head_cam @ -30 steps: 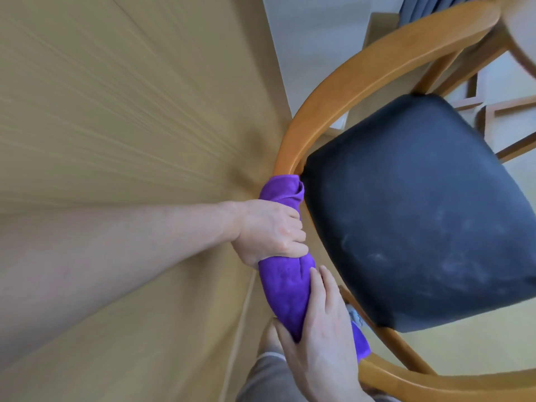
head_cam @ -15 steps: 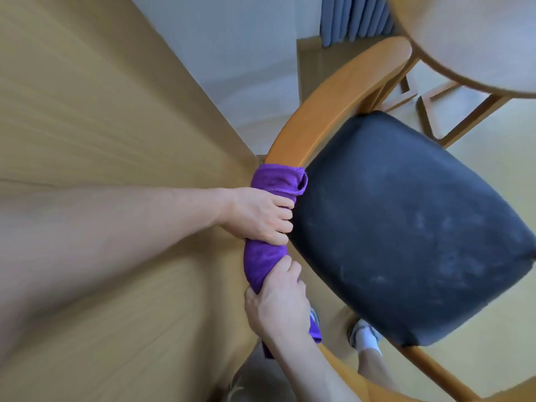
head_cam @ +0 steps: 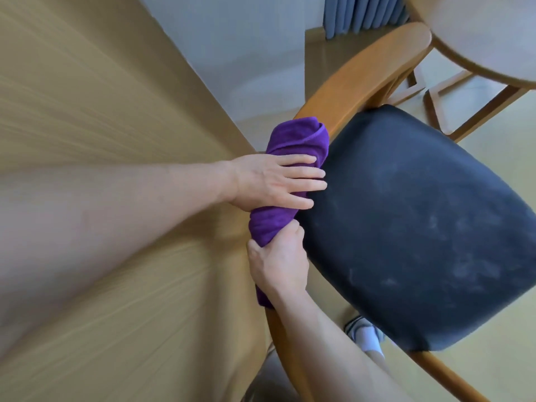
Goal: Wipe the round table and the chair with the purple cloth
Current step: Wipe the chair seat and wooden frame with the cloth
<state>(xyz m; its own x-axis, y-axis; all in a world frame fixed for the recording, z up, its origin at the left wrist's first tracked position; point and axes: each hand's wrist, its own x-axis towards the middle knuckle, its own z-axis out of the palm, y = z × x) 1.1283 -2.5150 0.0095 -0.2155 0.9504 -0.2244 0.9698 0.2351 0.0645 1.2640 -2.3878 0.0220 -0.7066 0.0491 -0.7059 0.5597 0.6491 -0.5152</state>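
L hand (head_cam: 272, 181) flat on purple cloth (head_cam: 293, 146) | R hand (head_cam: 278, 262) grips cloth | wrapped round chair (head_cam: 362, 74) rail

Bright, even daylight; soft shadows only. Strong wide-angle stretch at edges. Wood panel (head_cam: 87, 111) at left streaked with blur; centre sharp.

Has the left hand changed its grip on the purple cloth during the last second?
Yes. The left hand earlier curled around the purple cloth on the chair's wooden rail; now its fingers lie straight across it.
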